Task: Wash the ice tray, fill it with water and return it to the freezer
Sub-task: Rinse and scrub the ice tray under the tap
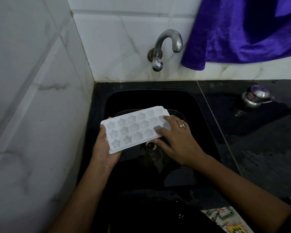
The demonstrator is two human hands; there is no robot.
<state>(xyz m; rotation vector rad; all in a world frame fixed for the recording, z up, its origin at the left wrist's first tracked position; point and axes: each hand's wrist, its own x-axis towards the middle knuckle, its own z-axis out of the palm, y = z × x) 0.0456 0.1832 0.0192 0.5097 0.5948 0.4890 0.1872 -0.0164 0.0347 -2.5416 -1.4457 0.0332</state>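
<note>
A white ice tray (133,127) with star and flower shaped wells is held level over the black sink (200,105). My left hand (102,148) grips its near left end, palm underneath and thumb along the edge. My right hand (176,138), wearing a ring, lies on the tray's right end with its fingers spread over the wells and its thumb under the front edge. The steel tap (166,46) on the tiled wall stands above the sink; no stream of water shows from its spout.
A drain (149,145) lies below the tray in the wet sink. A purple cloth (242,31) hangs at the upper right. A steel pressure cooker lid (255,98) rests on the dark counter to the right. White tiled walls close the left side.
</note>
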